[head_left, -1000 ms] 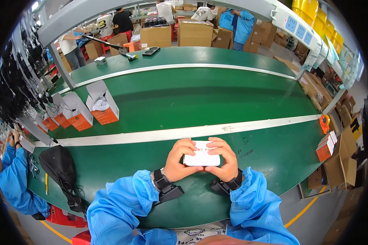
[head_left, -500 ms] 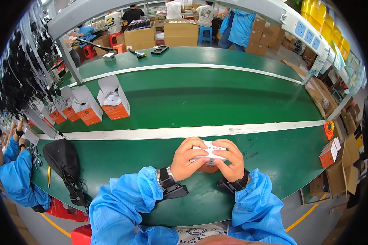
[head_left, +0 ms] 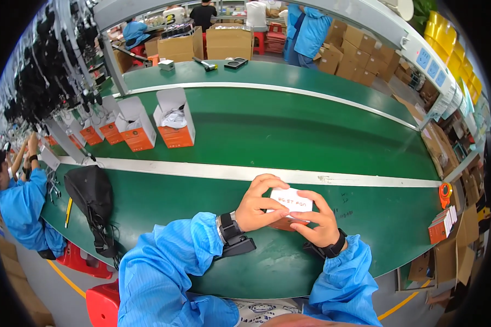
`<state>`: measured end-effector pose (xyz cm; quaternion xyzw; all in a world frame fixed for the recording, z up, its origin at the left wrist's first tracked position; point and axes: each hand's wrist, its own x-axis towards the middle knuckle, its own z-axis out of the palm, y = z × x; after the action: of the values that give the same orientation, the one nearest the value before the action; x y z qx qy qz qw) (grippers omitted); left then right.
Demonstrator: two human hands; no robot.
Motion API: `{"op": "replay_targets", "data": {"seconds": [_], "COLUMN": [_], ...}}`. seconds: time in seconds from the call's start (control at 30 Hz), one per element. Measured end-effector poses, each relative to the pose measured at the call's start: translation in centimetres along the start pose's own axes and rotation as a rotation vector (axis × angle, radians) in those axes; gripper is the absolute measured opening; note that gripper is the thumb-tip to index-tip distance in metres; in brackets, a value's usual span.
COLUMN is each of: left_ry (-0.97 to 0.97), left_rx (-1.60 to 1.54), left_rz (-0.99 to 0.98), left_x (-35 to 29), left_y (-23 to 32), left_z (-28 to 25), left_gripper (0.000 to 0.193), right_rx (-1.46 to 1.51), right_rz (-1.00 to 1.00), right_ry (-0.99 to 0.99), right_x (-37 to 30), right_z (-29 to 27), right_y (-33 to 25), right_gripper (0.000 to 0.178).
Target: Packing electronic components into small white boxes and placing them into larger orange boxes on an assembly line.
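Observation:
My left hand (head_left: 256, 206) and my right hand (head_left: 322, 222) hold a small carton (head_left: 292, 200) between them over the near part of the green table. Its white top with printed letters faces up and looks closed flat, and a bit of its orange side shows below the fingers. The left fingers curve round the carton's left side, with the thumb on the near edge. From the right side, my right hand closes on it with fingers and thumb. Whether the carton's base rests on the table is hidden.
Open orange-and-white cartons (head_left: 174, 133) with wrapped contents stand on the table (head_left: 289, 144) at left. A black bag (head_left: 88, 191) and yellow pencil (head_left: 69, 212) lie nearer. Right are an orange tape roll (head_left: 445, 193) and orange cartons (head_left: 437, 231). A co-worker's blue sleeve (head_left: 24, 201) shows left.
The carton's top shows more now, because my fingers have moved from over it to its sides and edges. The whole view has shifted a little, so the table things sit farther right.

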<state>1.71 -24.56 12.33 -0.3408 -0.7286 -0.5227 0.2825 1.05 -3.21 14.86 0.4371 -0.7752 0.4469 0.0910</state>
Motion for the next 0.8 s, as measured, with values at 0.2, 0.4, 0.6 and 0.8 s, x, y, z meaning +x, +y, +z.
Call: {"op": "replay_targets", "data": {"seconds": [0.2, 0.4, 0.6, 0.8], "left_ry": [0.602, 1.073, 0.926, 0.82], "left_rx": [0.332, 0.629, 0.692, 0.732], "left_rz": [-0.291, -0.592, -0.692, -0.699], "left_x": [-0.6, -1.6, -1.4, -0.3], "left_y": [-5.9, -11.9, -13.3, -12.6], "left_z": [-5.6, -14.2, -16.6, -16.9], "left_gripper": [0.059, 0.088, 0.103, 0.104], "right_rx": [-0.372, -0.806, -1.06, -0.558], "right_rz": [0.162, 0.399, 0.349, 0.141], "right_ry": [0.321, 0.753, 0.778, 0.683], "right_x": [-1.1, -7.6, -5.3, -1.2], "right_z": [-4.7, -12.1, -10.0, -4.5], "right_y": [3.6, 11.2, 7.6, 1.7], "right_gripper": [0.026, 0.034, 0.031, 0.027]}}
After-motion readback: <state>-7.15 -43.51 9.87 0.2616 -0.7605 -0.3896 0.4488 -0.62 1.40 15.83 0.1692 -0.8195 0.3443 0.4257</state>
